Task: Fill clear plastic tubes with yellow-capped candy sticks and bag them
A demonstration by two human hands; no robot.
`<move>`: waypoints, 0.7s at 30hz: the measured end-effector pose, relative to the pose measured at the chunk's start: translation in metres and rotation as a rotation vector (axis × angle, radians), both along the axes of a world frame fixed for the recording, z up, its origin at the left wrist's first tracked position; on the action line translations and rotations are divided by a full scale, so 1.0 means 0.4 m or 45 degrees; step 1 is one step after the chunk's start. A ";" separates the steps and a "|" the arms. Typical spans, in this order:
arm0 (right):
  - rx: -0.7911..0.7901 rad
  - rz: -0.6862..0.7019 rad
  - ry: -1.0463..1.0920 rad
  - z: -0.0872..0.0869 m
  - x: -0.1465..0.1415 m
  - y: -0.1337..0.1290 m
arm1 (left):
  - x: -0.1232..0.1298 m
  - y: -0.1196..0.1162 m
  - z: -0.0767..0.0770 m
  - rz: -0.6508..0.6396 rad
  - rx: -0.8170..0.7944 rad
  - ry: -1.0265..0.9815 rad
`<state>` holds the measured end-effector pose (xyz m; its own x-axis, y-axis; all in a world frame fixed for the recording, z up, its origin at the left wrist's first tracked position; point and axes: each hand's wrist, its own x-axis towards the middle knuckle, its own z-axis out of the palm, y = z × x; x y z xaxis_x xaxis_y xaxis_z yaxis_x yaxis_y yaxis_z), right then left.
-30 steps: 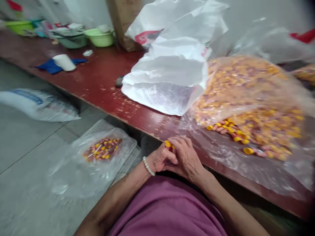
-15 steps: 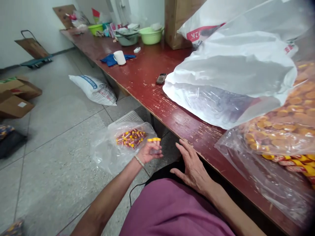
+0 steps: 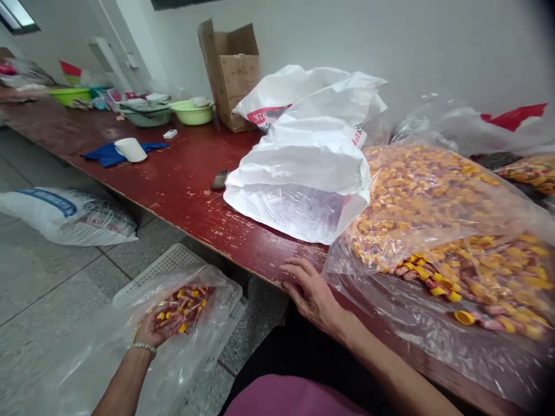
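**Two hands apart: left hand [image 3: 158, 329] in a small clear bag [image 3: 212, 341], right hand [image 3: 310, 294] on the tabletop [image 3: 182, 196]**

Your left hand, at 8 o'clock, sits cupped inside the small clear bag, under a loose heap of red-and-yellow wrapped pieces [image 3: 184, 309]. The crinkled film and the pieces hide your fingers, so you cannot tell whether they are clenched on anything. The bag sags across a white perforated plastic crate [image 3: 160, 267] on the speckled floor tiles [image 3: 255, 323]. Your right hand, at 12 o'clock, is released, fingers spread and resting on the tabletop's chipped edge, where the red paint flakes off the wood.

At 2 o'clock, a large clear bag [image 3: 433, 341] bulges with the same kind of pieces, its slick film slumping toward the edge. A loose yellow cap [image 3: 465, 317] lies low on the film, and it is hard to tell whether it is inside or outside. A crumpled white plastic bag [image 3: 299, 173] stands at 12 o'clock.

Watch the small bag: its smooth film could slip on the crate's grid if your left hand drags it, tipping pieces across the tiles. The large bag is the other risk — a lean of your right forearm could pull the slippery plastic over the edge, and those small, rounded caps would roll well away.
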<state>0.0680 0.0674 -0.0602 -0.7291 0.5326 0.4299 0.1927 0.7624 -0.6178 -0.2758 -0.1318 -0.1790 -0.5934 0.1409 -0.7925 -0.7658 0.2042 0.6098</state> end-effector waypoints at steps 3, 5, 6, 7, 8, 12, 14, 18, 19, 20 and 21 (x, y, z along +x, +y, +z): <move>0.221 -0.215 -0.042 0.020 -0.019 0.128 | -0.001 -0.021 -0.044 -0.052 -0.001 -0.066; 0.313 -0.425 -0.129 0.032 -0.041 0.226 | 0.021 -0.021 -0.058 -0.110 -0.031 -0.065; 0.313 -0.560 -0.196 0.037 -0.055 0.272 | 0.042 -0.019 -0.059 -0.157 -0.051 -0.023; 0.278 -0.702 -0.280 0.041 -0.070 0.312 | 0.070 -0.014 -0.056 -0.209 -0.071 0.049; 0.227 -0.813 -0.367 0.042 -0.085 0.345 | 0.105 -0.008 -0.049 -0.255 -0.076 0.139; 0.103 -0.922 -0.678 0.030 -0.125 0.392 | 0.277 0.029 0.021 -0.511 0.086 0.652; 0.141 -0.863 -0.743 0.019 -0.125 0.377 | 0.348 0.065 0.082 -0.774 0.244 1.004; 0.317 -0.801 -0.742 0.007 -0.100 0.324 | 0.396 0.200 0.216 -1.029 0.391 1.684; 0.344 -0.793 -0.744 0.005 -0.093 0.311 | 0.392 0.246 0.242 -1.049 0.418 1.831; 0.356 -0.792 -0.743 0.004 -0.087 0.299 | 0.384 0.295 0.264 -1.036 0.440 1.951; 0.360 -0.794 -0.737 0.003 -0.081 0.288 | 0.374 0.346 0.282 -1.043 0.455 2.038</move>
